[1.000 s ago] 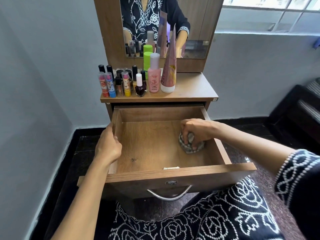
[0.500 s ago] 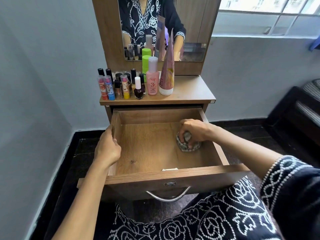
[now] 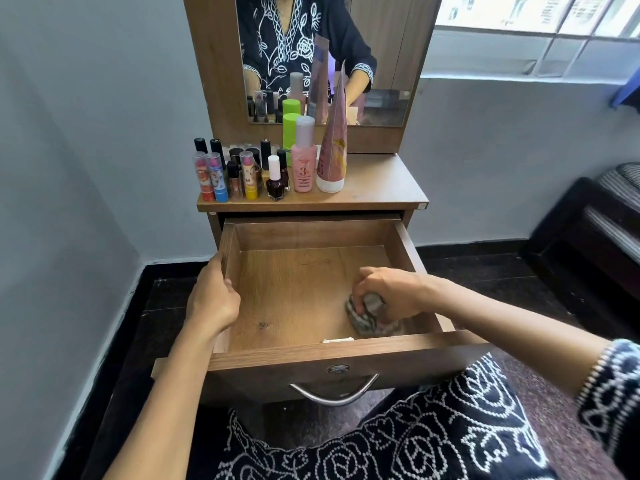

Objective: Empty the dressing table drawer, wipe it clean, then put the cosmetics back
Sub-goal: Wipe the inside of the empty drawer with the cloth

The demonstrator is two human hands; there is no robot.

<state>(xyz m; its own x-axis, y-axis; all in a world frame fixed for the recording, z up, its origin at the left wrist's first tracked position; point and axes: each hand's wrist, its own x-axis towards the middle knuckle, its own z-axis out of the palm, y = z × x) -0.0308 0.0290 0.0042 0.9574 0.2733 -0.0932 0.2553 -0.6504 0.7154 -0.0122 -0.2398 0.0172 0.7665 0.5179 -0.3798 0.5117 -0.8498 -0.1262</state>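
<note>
The wooden drawer (image 3: 401,242) of the dressing table is pulled out, and inside it there is only a cloth. My right hand (image 3: 391,292) grips that crumpled grey checked cloth (image 3: 363,318) and presses it on the drawer floor near the front right corner. My left hand (image 3: 213,299) holds the drawer's left wall, fingers curled over its edge. The cosmetics stand on the tabletop (image 3: 381,188): small lipsticks and nail polish bottles (image 3: 242,174) on the left, a pink bottle (image 3: 304,161), a green container (image 3: 290,129) and a tall pink tube (image 3: 333,147).
A mirror (image 3: 329,57) rises behind the tabletop. The wall stands close on the left and a dark bench (image 3: 588,230) is at the right. A metal handle (image 3: 334,393) hangs on the drawer front, above my patterned lap. A dark smudge (image 3: 263,325) marks the drawer floor.
My right hand has dragged the cloth from mid-right of the drawer floor toward the front right corner. My left hand has stayed on the left wall.
</note>
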